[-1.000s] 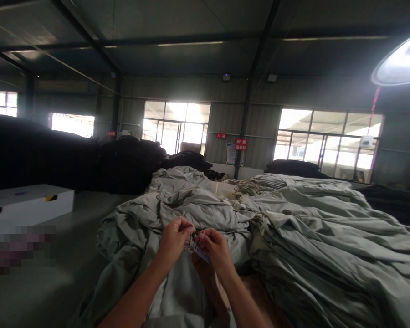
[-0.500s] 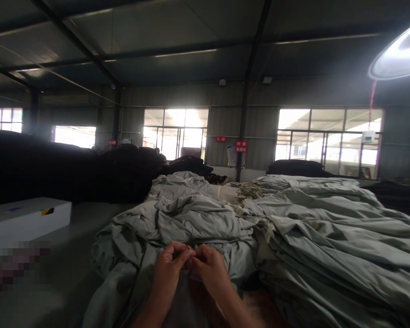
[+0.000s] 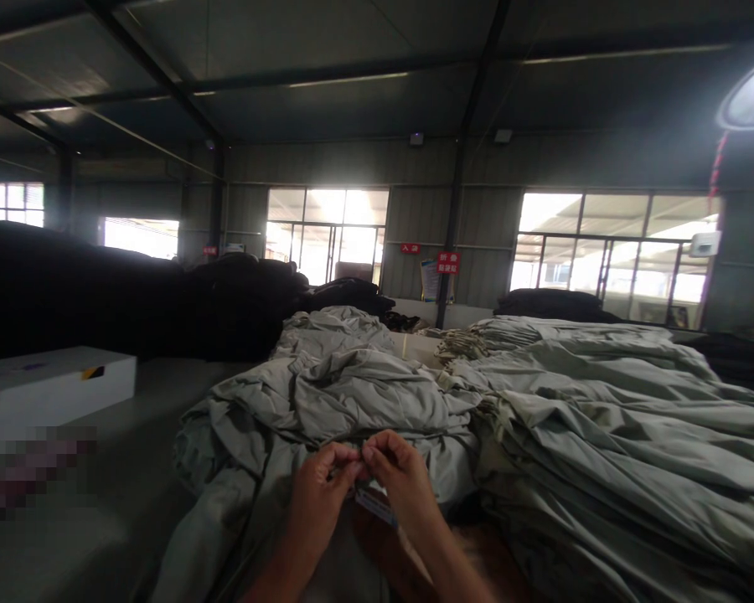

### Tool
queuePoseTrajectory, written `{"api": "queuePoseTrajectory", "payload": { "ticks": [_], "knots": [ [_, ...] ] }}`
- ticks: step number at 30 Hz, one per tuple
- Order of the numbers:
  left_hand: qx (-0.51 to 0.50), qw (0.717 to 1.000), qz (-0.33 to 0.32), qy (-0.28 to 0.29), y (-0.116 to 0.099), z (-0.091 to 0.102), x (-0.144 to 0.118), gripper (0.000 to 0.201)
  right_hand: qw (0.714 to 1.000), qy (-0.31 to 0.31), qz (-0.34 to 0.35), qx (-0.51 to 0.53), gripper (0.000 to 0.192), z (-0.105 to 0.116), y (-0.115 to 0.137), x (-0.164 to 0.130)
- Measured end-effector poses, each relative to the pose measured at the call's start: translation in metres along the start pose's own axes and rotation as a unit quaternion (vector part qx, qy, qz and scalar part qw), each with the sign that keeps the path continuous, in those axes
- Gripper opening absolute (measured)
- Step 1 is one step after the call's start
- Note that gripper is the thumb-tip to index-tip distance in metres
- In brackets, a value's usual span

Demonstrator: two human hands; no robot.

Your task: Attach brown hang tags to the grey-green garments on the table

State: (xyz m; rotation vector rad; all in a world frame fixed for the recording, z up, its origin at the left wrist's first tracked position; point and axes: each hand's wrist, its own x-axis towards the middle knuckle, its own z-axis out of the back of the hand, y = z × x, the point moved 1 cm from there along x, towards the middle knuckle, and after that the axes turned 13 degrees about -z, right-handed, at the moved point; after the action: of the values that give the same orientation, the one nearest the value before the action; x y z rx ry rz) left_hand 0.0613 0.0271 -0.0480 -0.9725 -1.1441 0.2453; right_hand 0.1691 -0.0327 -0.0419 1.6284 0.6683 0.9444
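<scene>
My left hand and my right hand meet fingertip to fingertip in front of me, low in the middle of the view. Together they pinch a small paper tag that hangs below the fingers. Both hands are held over a grey-green garment that lies toward me. Right behind them is a crumpled heap of the same grey-green cloth. What the tag is fastened to is hidden by my fingers.
A tall stack of folded grey-green garments fills the right side. Dark fabric piles line the left and back. A white box sits on the grey table at the left. Bright windows run along the far wall.
My hands stay together on the tag; they dropped lower half a second ago and have come back up a little. The view shifted slightly with my head.
</scene>
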Motion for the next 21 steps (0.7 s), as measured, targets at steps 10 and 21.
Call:
{"api": "queuePoseTrajectory", "payload": {
  "ticks": [10, 21],
  "knots": [
    [-0.042, 0.999, 0.02, -0.014, -0.0018, 0.0001, -0.0034, 0.017, 0.996, 0.079, -0.039, 0.028, 0.025, 0.0065, 0.0006, 0.0017],
    [-0.081, 0.996, 0.02, 0.005, -0.003, -0.0029, -0.0044, 0.024, 0.995, 0.09, 0.023, -0.027, 0.028, 0.0031, 0.0052, -0.0027]
  ]
}}
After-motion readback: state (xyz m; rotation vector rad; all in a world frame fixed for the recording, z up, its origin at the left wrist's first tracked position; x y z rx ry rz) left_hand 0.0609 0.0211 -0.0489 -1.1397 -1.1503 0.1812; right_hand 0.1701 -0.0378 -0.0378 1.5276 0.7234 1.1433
